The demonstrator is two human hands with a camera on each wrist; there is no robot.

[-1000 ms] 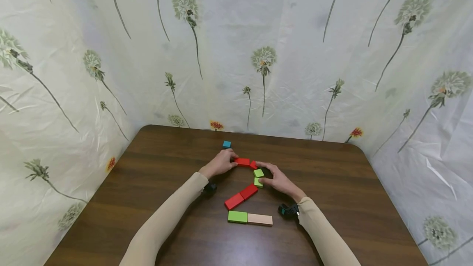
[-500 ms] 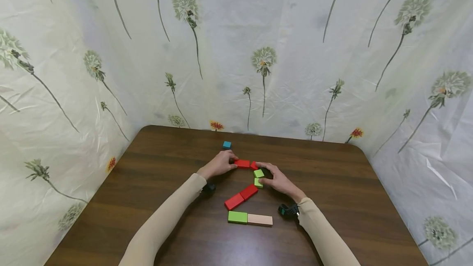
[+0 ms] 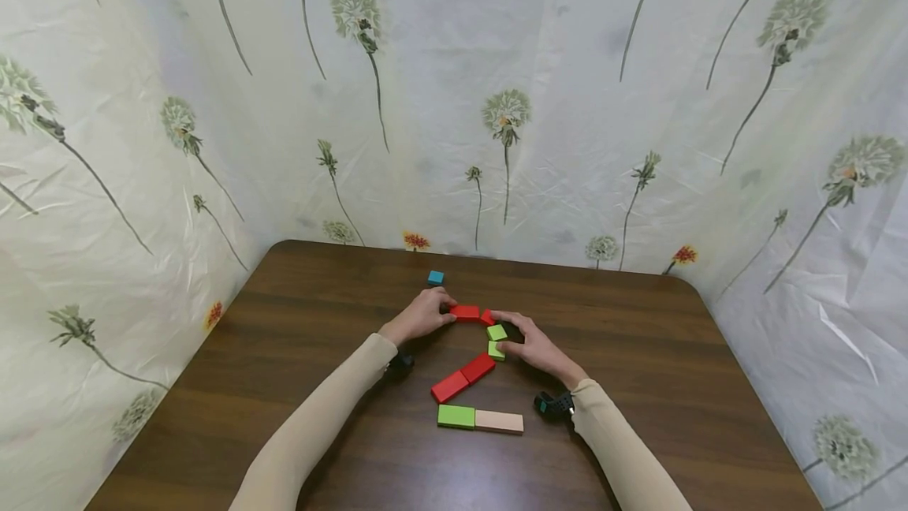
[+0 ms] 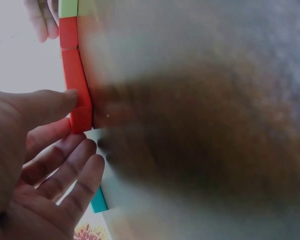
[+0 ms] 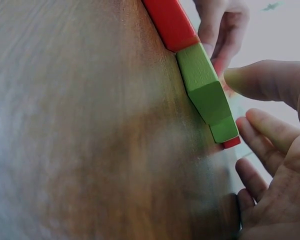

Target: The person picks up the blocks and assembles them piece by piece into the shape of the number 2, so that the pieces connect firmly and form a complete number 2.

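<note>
My left hand (image 3: 424, 311) pinches the left end of a long red block (image 3: 465, 313) between thumb and index finger. In the left wrist view the thumb lies on this red block (image 4: 76, 75), with the other fingers loosely spread below. A small red block (image 3: 487, 317) sits at its right end. Two light green blocks, a farther one (image 3: 496, 333) and a nearer one (image 3: 496, 350), carry the curve toward me. My right hand (image 3: 534, 344) rests along the outside, index fingertip by the small red block, thumb at the nearer green block (image 5: 210, 95), fingers relaxed.
Two red blocks (image 3: 463, 378) lie end to end on a diagonal below the curve. Nearer still, a bright green block (image 3: 456, 416) meets a pale wooden block (image 3: 499, 422). A blue block (image 3: 436, 277) stands behind my left hand on the brown table (image 3: 603, 306).
The left hand and the long red block have shifted very slightly. My right hand and the other blocks stay where they were.
</note>
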